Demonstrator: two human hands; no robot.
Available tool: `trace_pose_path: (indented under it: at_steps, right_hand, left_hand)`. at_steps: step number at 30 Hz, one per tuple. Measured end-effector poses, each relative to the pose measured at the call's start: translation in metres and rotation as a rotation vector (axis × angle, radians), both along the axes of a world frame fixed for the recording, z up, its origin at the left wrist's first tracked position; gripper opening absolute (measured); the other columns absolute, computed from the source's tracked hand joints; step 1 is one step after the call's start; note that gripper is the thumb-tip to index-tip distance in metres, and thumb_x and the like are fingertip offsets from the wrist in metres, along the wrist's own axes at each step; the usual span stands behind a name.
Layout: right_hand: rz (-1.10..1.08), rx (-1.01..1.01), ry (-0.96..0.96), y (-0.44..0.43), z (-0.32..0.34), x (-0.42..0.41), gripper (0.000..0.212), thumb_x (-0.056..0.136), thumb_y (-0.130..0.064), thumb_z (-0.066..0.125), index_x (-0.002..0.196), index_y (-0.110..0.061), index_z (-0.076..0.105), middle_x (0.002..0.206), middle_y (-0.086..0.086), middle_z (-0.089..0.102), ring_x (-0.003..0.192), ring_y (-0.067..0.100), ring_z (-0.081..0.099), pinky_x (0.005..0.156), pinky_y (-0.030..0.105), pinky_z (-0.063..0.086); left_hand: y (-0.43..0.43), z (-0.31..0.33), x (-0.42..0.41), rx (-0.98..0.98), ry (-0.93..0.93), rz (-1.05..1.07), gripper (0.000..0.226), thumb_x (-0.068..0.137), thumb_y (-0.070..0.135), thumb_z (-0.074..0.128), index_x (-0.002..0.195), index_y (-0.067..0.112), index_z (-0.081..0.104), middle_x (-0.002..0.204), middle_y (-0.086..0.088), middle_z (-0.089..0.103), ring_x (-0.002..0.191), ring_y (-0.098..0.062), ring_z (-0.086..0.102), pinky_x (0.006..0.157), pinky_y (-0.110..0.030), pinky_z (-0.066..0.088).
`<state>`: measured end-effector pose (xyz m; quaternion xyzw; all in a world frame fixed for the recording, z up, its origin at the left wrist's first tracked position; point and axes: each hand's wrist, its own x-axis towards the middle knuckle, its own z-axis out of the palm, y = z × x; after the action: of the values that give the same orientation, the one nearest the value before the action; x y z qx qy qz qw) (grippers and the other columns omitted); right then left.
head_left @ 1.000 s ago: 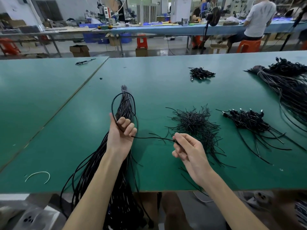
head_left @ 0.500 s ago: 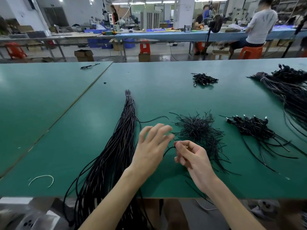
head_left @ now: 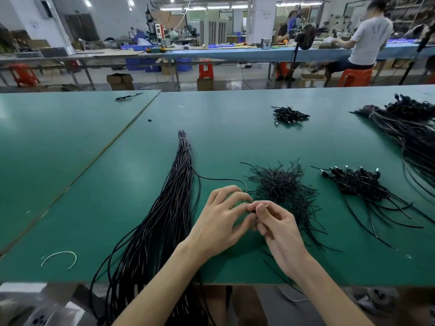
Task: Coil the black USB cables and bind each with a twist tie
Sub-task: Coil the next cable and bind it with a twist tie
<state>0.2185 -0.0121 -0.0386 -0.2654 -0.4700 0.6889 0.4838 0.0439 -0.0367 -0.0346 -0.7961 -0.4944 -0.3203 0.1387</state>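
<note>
Two hands are held fingertip to fingertip over the table (head_left: 235, 137). Cable (head_left: 221, 179) end is pinched in the curled right hand (head_left: 277, 227); left hand (head_left: 219, 222) fingers are half spread, grip not discernible. Slack is draped back to the bundle (head_left: 174, 196). Ties (head_left: 282, 184) are heaped just beyond: the slack could be snagged there if coiled this close.

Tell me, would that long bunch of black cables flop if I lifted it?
Probably floppy: the bundle of black cables droops over the table edge. Likely heavy for its size, since it holds many strands. Strands would probably fan out, as only the far tip looks tied.
</note>
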Motion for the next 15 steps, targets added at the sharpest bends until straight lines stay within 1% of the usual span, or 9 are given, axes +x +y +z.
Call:
trace_pose_path:
  at_steps: [2,4,6,9,11,12,13,14,15]
  right_hand:
    - [-0.013,-0.007,-0.002,-0.0007,0.0001,0.0002,0.042,0.083,-0.042,0.077,0.099,-0.003,0.078,0.075,0.008,0.057,0.061,0.011,0.044,0.068,0.023,0.050]
    - [-0.017,-0.010,-0.028,-0.0018,0.0012,-0.0004,0.039,0.083,-0.040,0.074,0.101,-0.005,0.079,0.075,0.006,0.057,0.064,0.014,0.041,0.068,0.022,0.048]
    - [-0.024,0.000,-0.065,-0.0029,0.0020,-0.0019,0.039,0.082,-0.040,0.074,0.105,-0.009,0.080,0.074,0.006,0.057,0.067,0.020,0.040,0.069,0.024,0.046]
    - [-0.021,0.047,-0.106,-0.0030,0.0007,-0.0035,0.041,0.082,-0.041,0.074,0.111,-0.013,0.080,0.077,0.002,0.054,0.068,0.012,0.042,0.069,0.025,0.045]
    - [-0.005,0.074,-0.120,-0.0021,-0.0011,-0.0042,0.042,0.083,-0.040,0.074,0.116,-0.015,0.079,0.077,-0.006,0.056,0.067,0.009,0.043,0.070,0.025,0.046]
    - [0.000,0.077,-0.128,-0.0019,-0.0016,-0.0046,0.042,0.084,-0.040,0.073,0.119,-0.016,0.078,0.079,-0.007,0.058,0.066,0.008,0.044,0.072,0.026,0.047]
    - [0.004,0.076,-0.141,-0.0020,-0.0016,-0.0053,0.044,0.086,-0.042,0.071,0.123,-0.019,0.077,0.084,-0.005,0.061,0.068,0.009,0.047,0.074,0.027,0.049]
    - [0.008,0.074,-0.164,-0.0022,-0.0015,-0.0061,0.046,0.088,-0.045,0.069,0.127,-0.022,0.075,0.092,-0.001,0.064,0.072,0.010,0.052,0.077,0.028,0.051]
    - [0.011,0.077,-0.199,-0.0021,-0.0017,-0.0069,0.047,0.090,-0.047,0.065,0.131,-0.024,0.072,0.103,0.001,0.067,0.080,0.012,0.058,0.081,0.029,0.053]
  left_hand:
    - [-0.0004,0.0002,0.0006,-0.004,0.029,0.006,0.030,0.103,0.037,0.054,0.120,0.021,0.073,0.127,0.010,0.065,0.131,-0.018,0.051,0.110,-0.036,0.034]
    - [-0.0016,0.0012,0.0019,-0.001,0.064,0.011,0.031,0.103,0.038,0.053,0.118,0.020,0.073,0.121,0.011,0.066,0.127,-0.016,0.053,0.109,-0.037,0.034]
    - [-0.0020,0.0014,0.0027,0.005,0.078,0.010,0.030,0.102,0.038,0.055,0.108,0.017,0.076,0.108,0.008,0.070,0.117,-0.017,0.060,0.105,-0.035,0.038]
    - [-0.0022,0.0035,0.0028,-0.028,0.031,0.008,0.033,0.100,0.035,0.054,0.093,0.011,0.076,0.094,0.002,0.073,0.097,-0.020,0.065,0.096,-0.033,0.047]
    - [-0.0029,0.0039,0.0029,-0.061,-0.006,0.010,0.032,0.100,0.033,0.053,0.093,0.009,0.072,0.092,0.000,0.072,0.088,-0.021,0.065,0.089,-0.034,0.051]
    - [-0.0031,0.0034,0.0031,-0.078,-0.051,0.011,0.030,0.101,0.032,0.052,0.095,0.009,0.070,0.092,0.000,0.070,0.085,-0.020,0.064,0.084,-0.033,0.052]
    - [-0.0032,0.0038,0.0039,-0.126,-0.155,0.001,0.029,0.102,0.032,0.051,0.097,0.009,0.068,0.091,0.000,0.068,0.081,-0.020,0.063,0.079,-0.034,0.053]
    - [-0.0030,0.0047,0.0039,-0.203,-0.311,-0.017,0.027,0.105,0.031,0.050,0.098,0.011,0.066,0.089,0.001,0.066,0.076,-0.019,0.063,0.073,-0.035,0.053]
    - [-0.0020,0.0055,0.0028,-0.288,-0.505,-0.045,0.025,0.106,0.031,0.050,0.096,0.012,0.065,0.086,0.002,0.065,0.071,-0.019,0.065,0.068,-0.036,0.054]
